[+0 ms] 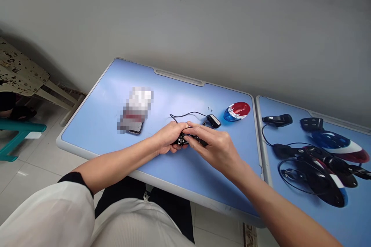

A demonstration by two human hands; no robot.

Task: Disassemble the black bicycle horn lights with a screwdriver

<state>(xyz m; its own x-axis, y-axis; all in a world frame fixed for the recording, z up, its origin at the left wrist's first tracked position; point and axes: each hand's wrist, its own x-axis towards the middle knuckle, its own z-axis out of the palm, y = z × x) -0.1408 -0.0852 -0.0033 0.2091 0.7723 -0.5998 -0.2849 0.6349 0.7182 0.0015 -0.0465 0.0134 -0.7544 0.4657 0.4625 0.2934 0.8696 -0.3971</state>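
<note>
Black device (180, 140) sits clasped in the left hand (171, 135), with the right hand (217, 144) closed over it.

The table (95, 115) here is pale blue, the cable (191, 113) black, the cover (239, 111) red, white and blue; that chair (23, 65) is cream (dark-blotched, mind you), the stool (26, 125) green.

Free gap between phone (135, 125) and cable (189, 113)

No legible lettering, brands or numbers on anything, the phone (133, 119) under a pixelated blur.
</note>
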